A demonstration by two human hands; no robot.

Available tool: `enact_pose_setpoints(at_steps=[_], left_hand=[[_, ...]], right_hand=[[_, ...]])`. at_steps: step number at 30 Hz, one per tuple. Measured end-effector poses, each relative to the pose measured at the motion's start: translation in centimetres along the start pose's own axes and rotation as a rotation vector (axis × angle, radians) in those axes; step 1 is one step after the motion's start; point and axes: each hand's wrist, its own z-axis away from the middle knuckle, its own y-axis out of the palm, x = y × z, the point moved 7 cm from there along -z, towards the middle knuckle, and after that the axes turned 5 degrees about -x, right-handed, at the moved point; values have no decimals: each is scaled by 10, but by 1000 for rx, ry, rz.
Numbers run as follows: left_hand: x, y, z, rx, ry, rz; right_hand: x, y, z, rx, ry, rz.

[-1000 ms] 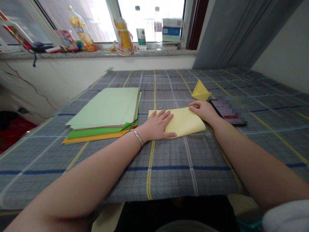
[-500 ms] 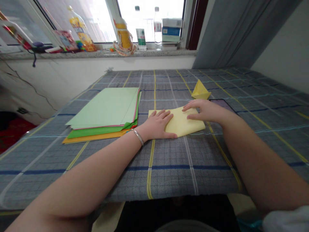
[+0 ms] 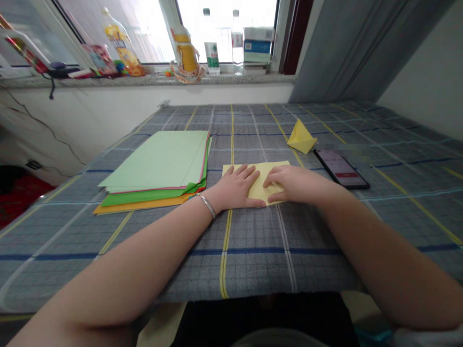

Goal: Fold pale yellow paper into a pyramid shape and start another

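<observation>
A sheet of pale yellow paper (image 3: 261, 187) lies on the cloth in front of me, creased or folded. My left hand (image 3: 237, 189) rests flat on its left part, fingers spread and thumb along the near edge. My right hand (image 3: 289, 183) is over the right part, its bent fingertips touching the paper and the thumb apart from them. That hand hides the paper's right end. Beyond it stands a small folded yellow paper shape (image 3: 302, 138) with a pointed top.
Left of the paper is a stack of coloured sheets (image 3: 166, 159), light green on top. A phone (image 3: 342, 169) with its screen lit lies right of my right hand. Bottles and boxes line the windowsill (image 3: 224, 79) behind the checked tablecloth (image 3: 253, 270).
My right hand has moved left and nearer to me over the paper, its fingers more bent, uncovering the phone. My left hand has stayed in place.
</observation>
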Motion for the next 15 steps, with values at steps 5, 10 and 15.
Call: enact_pose_setpoints(at_steps=[5,10,15], left_hand=[[1,6,1,86,-15,0],[2,6,0,119,-22,13],[-1,-3,3,83,-49,-19]], right_hand=[[-1,5,-6,-46,94,20],[-9,11,-8,-65,102,-3],[-10,12,-10,-107,31,23]])
